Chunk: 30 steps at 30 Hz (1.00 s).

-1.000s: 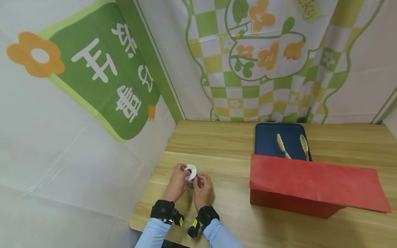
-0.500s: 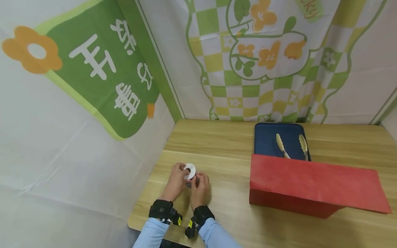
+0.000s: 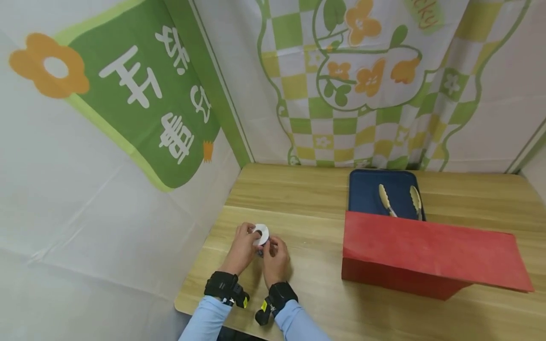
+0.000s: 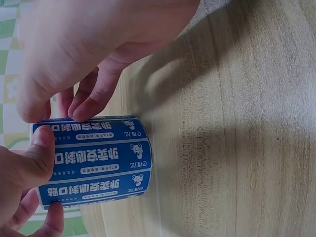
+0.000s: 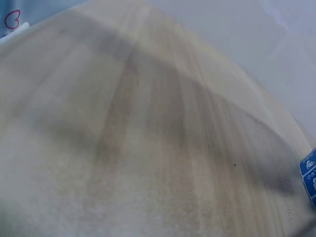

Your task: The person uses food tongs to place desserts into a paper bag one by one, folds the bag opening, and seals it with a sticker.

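A roll of blue stickers (image 4: 98,160) with white print stands over the wooden table; in the head view its white ring-shaped end (image 3: 263,235) faces up. My left hand (image 3: 241,250) grips the roll from the left, its thumb over the ring near the core hole. On the other side my right hand (image 3: 276,261) pinches at the lower right edge of the roll. Fingertips of both hands touch the printed labels in the left wrist view. Only a corner of the roll (image 5: 311,173) shows in the right wrist view, with no fingers visible there.
To the right stands a red box-like piece (image 3: 431,251) with a wide flat top. Behind it a dark blue tray (image 3: 362,192) carries tongs with beige scalloped tips (image 3: 384,195), partly hidden. White wall sheeting (image 3: 128,227) borders the table (image 3: 298,189) at left.
Both hands and the roll shift slightly left, then stay nearly in place. The grip on the roll looks the same throughout.
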Available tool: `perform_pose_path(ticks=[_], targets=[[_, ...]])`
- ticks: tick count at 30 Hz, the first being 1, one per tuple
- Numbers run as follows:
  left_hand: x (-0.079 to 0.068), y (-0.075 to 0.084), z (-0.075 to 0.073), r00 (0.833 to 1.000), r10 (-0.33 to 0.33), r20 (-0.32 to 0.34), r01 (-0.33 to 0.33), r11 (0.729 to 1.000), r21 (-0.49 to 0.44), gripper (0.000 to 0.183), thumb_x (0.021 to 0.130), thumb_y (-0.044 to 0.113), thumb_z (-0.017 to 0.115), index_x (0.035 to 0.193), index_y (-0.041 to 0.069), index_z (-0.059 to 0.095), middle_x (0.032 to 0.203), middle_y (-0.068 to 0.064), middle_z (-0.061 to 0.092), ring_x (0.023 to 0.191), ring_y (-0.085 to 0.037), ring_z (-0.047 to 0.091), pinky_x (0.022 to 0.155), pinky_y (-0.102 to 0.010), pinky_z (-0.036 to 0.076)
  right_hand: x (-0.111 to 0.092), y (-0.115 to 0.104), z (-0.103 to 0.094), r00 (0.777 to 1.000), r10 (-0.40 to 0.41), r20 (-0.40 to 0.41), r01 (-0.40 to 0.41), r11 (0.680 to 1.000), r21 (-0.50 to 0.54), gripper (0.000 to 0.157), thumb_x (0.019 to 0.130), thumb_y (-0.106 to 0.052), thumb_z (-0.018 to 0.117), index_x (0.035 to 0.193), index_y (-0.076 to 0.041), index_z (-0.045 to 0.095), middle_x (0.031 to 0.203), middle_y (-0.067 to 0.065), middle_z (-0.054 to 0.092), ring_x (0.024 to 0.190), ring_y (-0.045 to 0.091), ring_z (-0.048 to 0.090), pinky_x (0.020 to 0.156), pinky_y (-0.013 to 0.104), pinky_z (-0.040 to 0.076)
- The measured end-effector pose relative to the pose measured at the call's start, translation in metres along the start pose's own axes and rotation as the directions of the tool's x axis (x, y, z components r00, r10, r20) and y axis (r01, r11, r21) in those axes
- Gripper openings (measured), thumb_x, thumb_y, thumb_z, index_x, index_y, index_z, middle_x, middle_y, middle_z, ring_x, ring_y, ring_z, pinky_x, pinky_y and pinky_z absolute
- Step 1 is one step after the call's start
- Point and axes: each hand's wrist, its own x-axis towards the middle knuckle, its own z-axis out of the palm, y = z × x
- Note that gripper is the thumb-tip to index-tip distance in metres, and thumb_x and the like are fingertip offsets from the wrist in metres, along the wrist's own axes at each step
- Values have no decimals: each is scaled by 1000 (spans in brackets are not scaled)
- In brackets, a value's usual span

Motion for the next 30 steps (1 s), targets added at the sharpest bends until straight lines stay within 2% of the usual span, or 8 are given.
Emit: perform_pose_path(ticks=[5,9,12,16,20,23,27,30], targets=[[0,0,3,1000,7,1,-7,1000,-12,21,75,5,78,93,0,70,116,-18,51,109,-33,44,88,-46,49,0,0,-2,997,-74,-14,74,997,-7,9,85,-4,67,94,-2,66,98,13,68,84,22,65,64,36,59],[0,-2,5,1000,20,7,-20,1000,-11,21,75,5,78,93,0,70,116,-18,51,109,-33,45,88,-46,49,0,-1,0,990,-136,-42,132,987,-87,5,83,-2,67,87,1,65,98,15,67,86,24,64,64,36,59],[0,-3,5,999,32,-8,-32,999,-9,21,74,5,78,93,0,70,116,-19,50,109,-34,45,88,-47,50,2,-1,1,987,-152,-46,143,977,-159,5,83,-1,66,87,0,65,95,14,67,84,24,63,65,37,58],[2,-3,6,999,33,-11,-33,999,-5,22,75,7,78,94,0,70,116,-19,50,109,-34,45,88,-46,50,6,1,-1,994,-101,-36,94,980,-173,8,85,0,65,92,-2,66,91,13,69,81,22,64,64,36,58],[3,-4,5,1000,29,7,-29,1000,13,23,76,10,77,96,0,70,117,-19,51,111,-34,45,89,-46,49,5,0,-6,999,-30,11,31,997,-68,11,86,-3,65,96,-4,68,94,12,70,82,20,67,66,35,59],[3,-4,5,1000,31,1,-31,999,24,23,76,10,77,96,1,70,118,-19,51,112,-34,45,90,-46,49,3,1,-8,999,-13,48,14,1000,-20,13,86,-9,67,99,-6,68,100,12,70,84,19,69,69,34,59],[3,-5,4,999,42,-4,-42,999,36,24,75,11,78,96,1,71,117,-19,51,112,-34,45,91,-46,49,3,0,-8,998,21,51,-21,1000,-15,15,87,-13,68,100,-7,68,103,10,71,84,17,68,70,34,59],[3,-5,5,999,41,-2,-40,998,41,24,75,11,78,96,1,71,117,-19,51,111,-34,45,90,-46,49,2,-3,-7,999,34,33,-33,999,-17,12,86,-11,69,98,-7,68,101,9,71,84,17,67,69,36,59]])
